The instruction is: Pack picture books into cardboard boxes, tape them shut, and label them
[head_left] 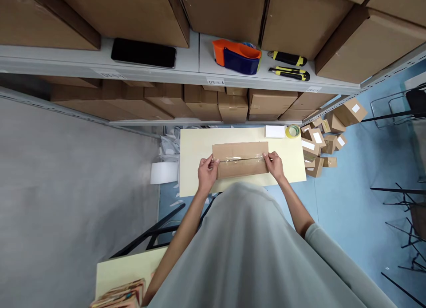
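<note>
At the far left a white roll [164, 172] stands just beyond the edge of the pale yellow surface [189, 150]. Next comes the left grip [207, 172], its thumb and fingertips closed to a narrow pinch on the left end of a brown carton [240, 167]; whether they take in board, tape or both is too small to tell. The carton lies on the middle of the surface, long side running left to right, with clear tape [237, 159] shining along its central seam. Its board should be stiff along the folded edges but give a little over the seam, where a hard press could bow the flaps inward. It looks light enough for two hands, though its contents are hidden, so the weight is a guess. The taped strip is probably slicker than the dry board, making the two short ends or the lower corners the surer hold. At the right end the right grip [274, 165] is likewise pinched narrow at the carton's edge. Farther right, a white rectangular item [274, 131] sits just beside a tape roll [293, 131].
</note>
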The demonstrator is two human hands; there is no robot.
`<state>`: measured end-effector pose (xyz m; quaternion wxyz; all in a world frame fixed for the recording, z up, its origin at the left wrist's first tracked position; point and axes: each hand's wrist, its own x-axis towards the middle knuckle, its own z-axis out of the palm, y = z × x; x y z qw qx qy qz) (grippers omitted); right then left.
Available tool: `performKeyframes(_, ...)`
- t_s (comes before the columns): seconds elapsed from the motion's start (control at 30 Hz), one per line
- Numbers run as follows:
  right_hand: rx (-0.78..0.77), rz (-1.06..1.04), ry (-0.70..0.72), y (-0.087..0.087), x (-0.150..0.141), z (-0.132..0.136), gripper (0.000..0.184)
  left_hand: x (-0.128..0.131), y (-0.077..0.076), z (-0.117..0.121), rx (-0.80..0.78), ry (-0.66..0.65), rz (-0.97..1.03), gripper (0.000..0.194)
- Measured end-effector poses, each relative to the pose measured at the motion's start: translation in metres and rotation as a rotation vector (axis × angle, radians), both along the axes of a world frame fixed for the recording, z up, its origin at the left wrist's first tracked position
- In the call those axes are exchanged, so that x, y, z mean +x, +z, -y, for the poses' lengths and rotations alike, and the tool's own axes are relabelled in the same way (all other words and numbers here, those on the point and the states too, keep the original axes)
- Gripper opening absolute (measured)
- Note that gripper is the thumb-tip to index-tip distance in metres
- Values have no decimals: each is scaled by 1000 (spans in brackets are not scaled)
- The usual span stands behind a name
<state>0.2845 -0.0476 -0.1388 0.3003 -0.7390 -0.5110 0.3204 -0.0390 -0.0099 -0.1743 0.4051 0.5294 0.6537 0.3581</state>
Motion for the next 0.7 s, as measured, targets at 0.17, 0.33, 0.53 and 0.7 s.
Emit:
performKeyframes(0.17,-28,45,-29,-18,-6,-17,60,7,-10,-18,-48,22,-65,47)
performKeyframes(0.33,-71,164,-13,-9,-21,-28,66,22,6,-22,5,-48,-270,59)
performKeyframes(0.53,36,259,501,4,-67,-9,64,54,23,17,145,-587,-316,68)
performKeyframes(0.7,14,291,587,-2,-72,-10,61,60,21,17,139,-661,-340,72)
